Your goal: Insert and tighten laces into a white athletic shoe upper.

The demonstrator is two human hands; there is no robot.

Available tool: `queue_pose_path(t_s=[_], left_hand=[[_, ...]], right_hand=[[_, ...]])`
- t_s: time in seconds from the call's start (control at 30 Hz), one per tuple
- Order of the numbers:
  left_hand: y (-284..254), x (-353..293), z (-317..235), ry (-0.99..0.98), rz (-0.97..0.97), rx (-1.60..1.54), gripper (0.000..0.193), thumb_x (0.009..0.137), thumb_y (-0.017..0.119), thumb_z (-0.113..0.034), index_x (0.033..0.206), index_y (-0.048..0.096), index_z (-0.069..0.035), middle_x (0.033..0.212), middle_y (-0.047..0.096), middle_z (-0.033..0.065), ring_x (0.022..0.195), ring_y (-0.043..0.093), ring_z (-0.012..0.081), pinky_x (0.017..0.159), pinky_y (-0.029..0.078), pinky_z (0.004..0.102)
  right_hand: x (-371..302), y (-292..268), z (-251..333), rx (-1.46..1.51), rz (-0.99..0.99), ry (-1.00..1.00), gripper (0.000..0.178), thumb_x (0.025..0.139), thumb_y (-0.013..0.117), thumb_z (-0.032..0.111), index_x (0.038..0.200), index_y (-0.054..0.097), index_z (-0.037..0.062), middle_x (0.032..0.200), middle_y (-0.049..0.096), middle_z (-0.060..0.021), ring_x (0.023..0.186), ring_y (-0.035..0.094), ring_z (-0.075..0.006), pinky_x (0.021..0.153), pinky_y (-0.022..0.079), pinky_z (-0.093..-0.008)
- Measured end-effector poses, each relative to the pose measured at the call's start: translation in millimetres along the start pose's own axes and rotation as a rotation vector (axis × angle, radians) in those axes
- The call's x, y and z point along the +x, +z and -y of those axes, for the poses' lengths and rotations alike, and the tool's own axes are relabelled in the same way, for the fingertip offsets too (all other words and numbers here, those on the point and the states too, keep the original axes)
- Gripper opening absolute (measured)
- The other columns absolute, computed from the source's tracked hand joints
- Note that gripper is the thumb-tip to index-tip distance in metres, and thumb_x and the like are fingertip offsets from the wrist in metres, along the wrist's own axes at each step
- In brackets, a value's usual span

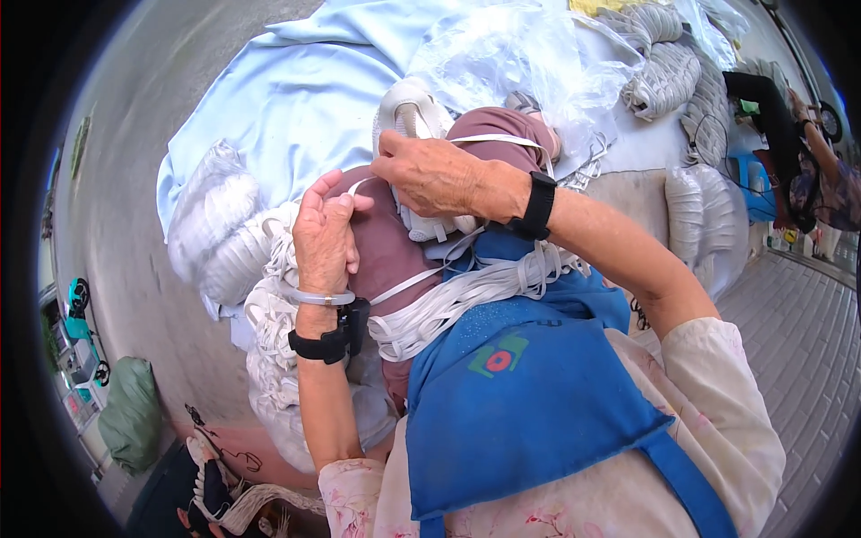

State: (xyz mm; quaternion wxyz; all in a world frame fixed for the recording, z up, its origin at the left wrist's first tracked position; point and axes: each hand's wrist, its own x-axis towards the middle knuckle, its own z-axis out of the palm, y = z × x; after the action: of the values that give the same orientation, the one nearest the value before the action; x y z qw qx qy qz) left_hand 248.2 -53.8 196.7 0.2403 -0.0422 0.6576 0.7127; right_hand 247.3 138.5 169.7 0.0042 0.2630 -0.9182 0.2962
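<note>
White flat elastic strap (430, 309) is mid-threading: right hand (430, 172) pinches it at the white moulded cup (414, 121) (left hand (323, 235) curled, closed); pulling through seems next.

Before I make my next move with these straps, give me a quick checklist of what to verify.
1. Right hand pinching the white strap: ok.
2. Left hand closed on a strap end: cannot tell, fingers hide it.
3. White shoe part resting on the lap: ok.
4. Strap pile within reach on the blue apron: ok.
5. Straps free of tangles: not ok, they overlap loosely.
</note>
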Motion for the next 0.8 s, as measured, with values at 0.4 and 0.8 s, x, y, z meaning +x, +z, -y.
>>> queue_pose_path(t_s=[0.4,0.8], left_hand=[[-23.1,-21.8,21.7,-0.189,0.057,-0.478,0.014,0.087,0.06,-0.008,0.098,0.052,-0.003,0.092,0.063,0.0104,0.078,0.065,0.0165,0.069,0.058,0.0291],[-15.5,-20.8,24.4,-0.209,0.172,-0.517,0.03,0.087,0.057,-0.003,0.116,0.048,-0.002,0.095,0.056,0.0048,0.071,0.058,0.008,0.059,0.051,0.0218]], right_hand=[[6.2,-8.3,2.4,-0.065,0.196,-0.077,0.01,0.073,0.058,0.001,0.08,0.06,-0.0052,0.092,0.054,-0.0161,0.08,0.061,-0.0315,0.072,0.051,-0.037],[19.5,-12.9,-14.5,0.082,0.242,-0.013,0.011,0.076,0.056,-0.001,0.086,0.061,-0.0011,0.094,0.055,-0.0159,0.081,0.059,-0.0318,0.074,0.049,-0.038]])
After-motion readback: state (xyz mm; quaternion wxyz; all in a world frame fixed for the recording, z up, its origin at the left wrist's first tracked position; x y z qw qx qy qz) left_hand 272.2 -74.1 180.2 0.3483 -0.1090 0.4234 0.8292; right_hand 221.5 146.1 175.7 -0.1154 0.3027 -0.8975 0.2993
